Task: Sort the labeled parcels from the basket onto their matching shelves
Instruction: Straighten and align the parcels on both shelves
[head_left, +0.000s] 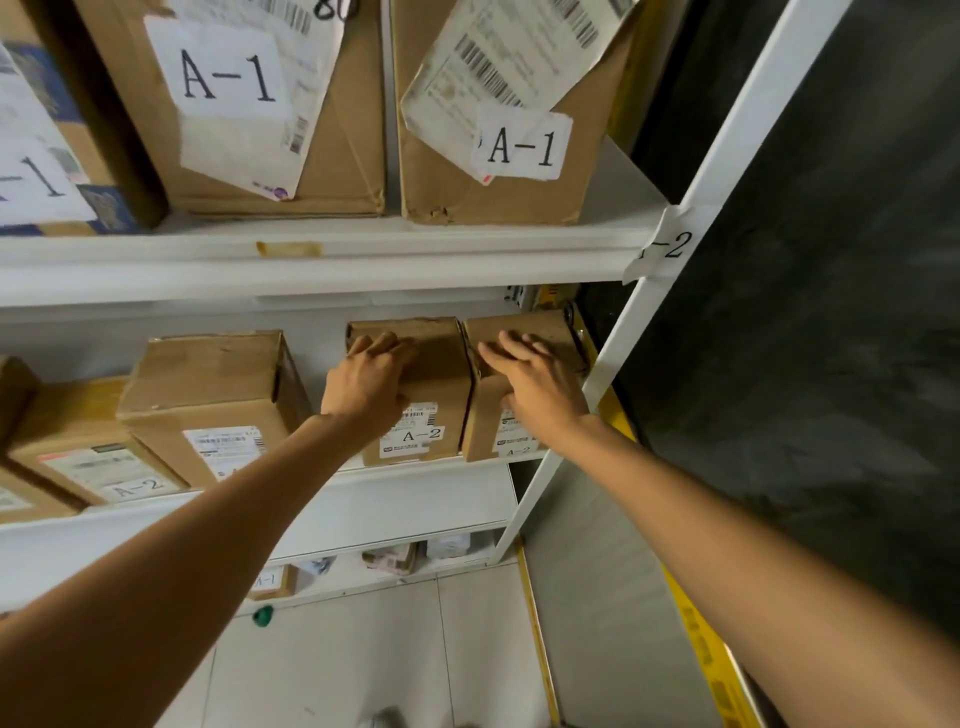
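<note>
"While both hands are up beside the white post (626, 332), which step would you call this?"

"Placing, and close to its end, I'd judge. Two cardboard parcels stand touching each other on the A-2 shelf (426, 493). The end parcel (485, 426) is just beside the post. The inner parcel (436, 415) is on its side away from the post, with an A-2 label facing out."

"And the hands?"

"The left hand (371, 382) grips the inner parcel, fingers hooked over its top front edge and thumb on the front face. The right hand (535, 379) lies on the end parcel with its fingers spread and nearly straight across the top, thumb down the front. It presses rather than grips."

"Is it the matching shelf?"

"The paper tag (670, 248) wrapped on the post just above them reads '-2'. The end parcel's label is half hidden by the wrist but looks like A-2 too."

"What does the next move call for?"

"Probably a push away from the shelf's front edge until both sit square. Then both hands let go and draw out without dragging either parcel. The basket isn't in view, so I can't tell how many remain."
</note>
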